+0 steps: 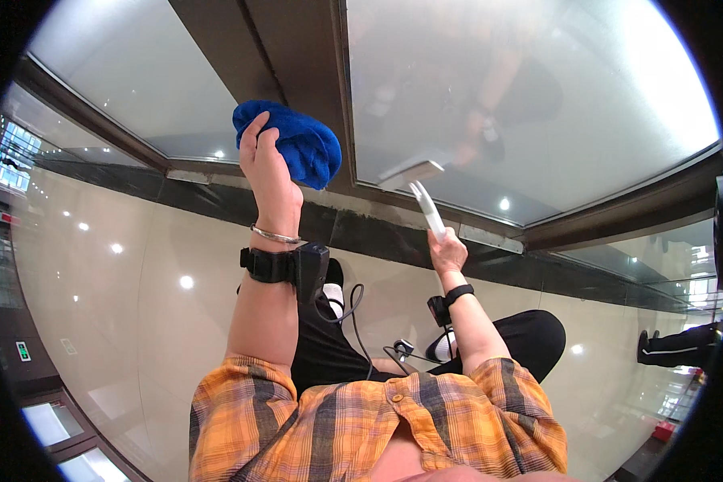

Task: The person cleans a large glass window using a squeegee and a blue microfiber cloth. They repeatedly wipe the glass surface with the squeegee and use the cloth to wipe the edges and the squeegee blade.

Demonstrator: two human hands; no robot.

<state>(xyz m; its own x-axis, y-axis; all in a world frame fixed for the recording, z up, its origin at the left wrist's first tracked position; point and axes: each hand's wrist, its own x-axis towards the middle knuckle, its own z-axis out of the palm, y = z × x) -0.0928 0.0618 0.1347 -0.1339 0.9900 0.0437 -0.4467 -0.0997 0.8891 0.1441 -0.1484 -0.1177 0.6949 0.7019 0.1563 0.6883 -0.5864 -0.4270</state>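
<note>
Glass panel [458, 88] above glossy floor [161, 329]: we see right grip [448, 251] clamped on the squeegee [428, 210] near its lower edge, left grip [267, 173] clamped on the blue cloth [301, 145] by the dark frame [293, 48]; the looped cable [357, 321] may snag a moving arm, skewing the stroke.

The cloth [301, 146] is vivid blue, the squeegee handle [429, 210] white, the bracelet [275, 235] silver. The shirt [337, 430] is orange-and-charcoal plaid; trousers [530, 341] and wrist straps [269, 267] are black. Floor tiles [157, 321] are cream, the border [369, 236] black, the frame [309, 48] brown.
</note>
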